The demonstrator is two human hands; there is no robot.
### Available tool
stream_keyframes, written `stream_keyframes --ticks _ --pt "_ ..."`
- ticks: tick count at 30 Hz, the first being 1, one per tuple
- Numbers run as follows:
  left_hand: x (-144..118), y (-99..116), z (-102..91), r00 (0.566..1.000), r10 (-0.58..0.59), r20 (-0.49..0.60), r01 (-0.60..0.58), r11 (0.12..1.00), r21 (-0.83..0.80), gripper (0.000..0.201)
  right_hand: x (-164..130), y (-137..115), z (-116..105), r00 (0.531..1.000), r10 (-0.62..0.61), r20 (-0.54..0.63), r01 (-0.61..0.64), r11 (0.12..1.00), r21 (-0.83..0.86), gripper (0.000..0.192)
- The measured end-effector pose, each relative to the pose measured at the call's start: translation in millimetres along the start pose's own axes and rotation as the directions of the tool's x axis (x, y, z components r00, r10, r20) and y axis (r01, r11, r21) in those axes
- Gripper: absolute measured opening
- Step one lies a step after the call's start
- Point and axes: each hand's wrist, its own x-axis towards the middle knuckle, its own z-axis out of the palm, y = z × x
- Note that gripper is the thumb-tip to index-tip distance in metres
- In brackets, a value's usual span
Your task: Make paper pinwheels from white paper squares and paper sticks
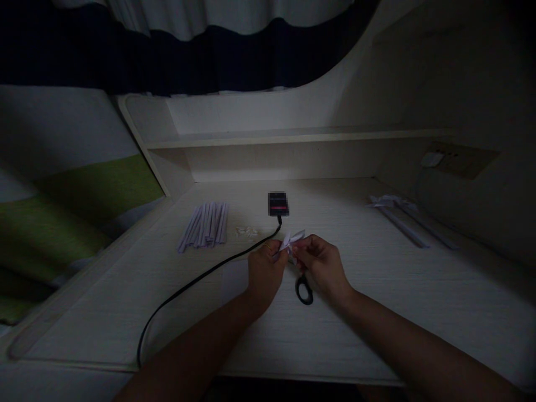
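My left hand (264, 274) and my right hand (327, 263) meet over the middle of the desk. Between their fingertips is a folded white paper piece (293, 239) with pointed flaps, resembling a pinwheel head. Both hands are closed in a pinch on it, and the fingers cover its lower part. Just below my right hand lies a pair of scissors, its black handle loop (304, 290) showing and the rest hidden. A pale sheet of paper (233, 280) lies partly under my left hand.
Rolled paper sticks (205, 224) lie bunched at left, beside small white pieces (247, 231). A pixelated dark device (278, 204) trails a black cable (201, 277) leftward. At right are paper sticks (402, 224) with folded paper on their ends. Behind runs a shelf (288, 135).
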Motion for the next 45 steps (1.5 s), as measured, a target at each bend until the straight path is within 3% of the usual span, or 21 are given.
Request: stream_keyframes --ticks 3,5,7,9,10,12,14,17,19,21,24,27,30,34,40,45 --pt "0.3 -0.8 -0.4 1.000 0.011 0.003 -0.011 1.000 -0.001 0.011 -2.5 -2.6 -2.5 0.974 -0.226 0.029 0.225 0.931 -0.289 0.007" --pt "0.8 -1.7 -0.5 1.000 0.007 0.009 -0.007 1.000 -0.010 0.009 -3.9 -5.7 -5.3 0.888 -0.432 0.157 0.447 0.732 -0.514 0.011" --pt "1.3 -2.3 -0.5 1.000 -0.005 0.019 0.006 1.000 -0.020 0.008 -4.1 -9.1 -8.0 0.746 -0.568 0.347 0.635 0.451 -0.628 0.018" --pt "1.8 -2.0 -0.4 0.999 -0.022 0.028 0.023 0.999 -0.032 0.010 -2.9 -12.6 -10.3 0.612 -0.600 0.516 0.742 0.207 -0.638 0.022" --pt "2.1 -1.6 -0.4 0.999 -0.029 0.032 0.030 0.999 -0.043 0.011 -1.8 -14.2 -11.3 0.564 -0.591 0.576 0.770 0.126 -0.625 0.022" --pt "2.6 -0.8 -0.1 0.998 -0.043 0.040 0.046 0.996 -0.080 0.012 0.6 -16.9 -13.0 0.513 -0.558 0.652 0.801 0.038 -0.597 0.022" --pt "2.9 -0.3 0.2 0.997 -0.050 0.058 0.057 0.990 -0.130 0.010 2.7 -18.1 -13.9 0.489 -0.536 0.689 0.821 0.015 -0.571 0.021" --pt "3.0 -0.6 0.5 0.997 -0.052 0.059 0.061 0.984 -0.166 0.009 4.1 -17.0 -13.2 0.514 -0.566 0.644 0.814 0.086 -0.574 0.022" --pt "2.6 -0.9 0.5 0.998 -0.047 0.044 0.054 0.985 -0.165 0.011 3.4 -15.1 -11.4 0.603 -0.595 0.531 0.763 0.238 -0.600 0.021" --pt "2.0 -0.9 0.4 0.999 -0.035 0.037 0.041 0.987 -0.157 0.012 2.0 -12.8 -8.8 0.737 -0.559 0.380 0.655 0.451 -0.606 0.018" --pt "0.6 -0.3 0.7 0.999 -0.013 0.035 0.018 0.991 -0.133 0.013 0.0 -7.9 -4.4 0.912 -0.375 0.163 0.406 0.775 -0.485 0.012" --pt "-1.8 0.8 1.8 1.000 -0.002 0.022 0.004 0.997 -0.077 0.013 0.4 -3.5 -0.1 0.992 -0.122 0.011 0.122 0.977 -0.173 0.010" --pt "-4.9 2.7 3.0 0.999 0.022 0.040 -0.021 1.000 -0.017 0.014 2.4 -4.9 2.8 0.994 0.108 -0.020 -0.105 0.987 0.121 0.016" --pt "-6.1 4.8 3.9 0.997 0.044 0.057 -0.042 0.999 -0.027 0.015 3.0 -11.7 4.3 0.986 0.159 -0.047 -0.144 0.963 0.228 0.019" --pt "-0.8 7.7 2.9 0.999 -0.028 0.021 0.030 0.995 -0.096 0.010 0.2 -7.3 3.4 0.997 0.073 -0.031 -0.072 0.996 0.046 0.018" --pt "6.5 11.5 -1.4 0.987 -0.159 -0.034 0.152 0.974 -0.170 0.006 0.3 -5.8 -3.5 0.995 -0.097 -0.027 0.089 0.971 -0.224 0.022"
